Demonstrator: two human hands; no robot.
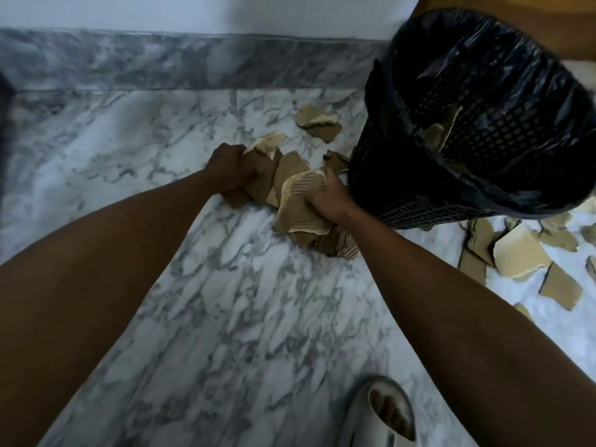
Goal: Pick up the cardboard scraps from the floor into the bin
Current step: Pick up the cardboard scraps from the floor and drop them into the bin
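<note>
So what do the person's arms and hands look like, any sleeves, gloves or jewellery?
Both forearms are bare, with no sleeves in view. The left hand and right hand have no gloves, and no watch, bracelet or ring shows.

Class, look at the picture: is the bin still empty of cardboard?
No. A few cardboard scraps already lie inside the bin, against its black liner.
</note>
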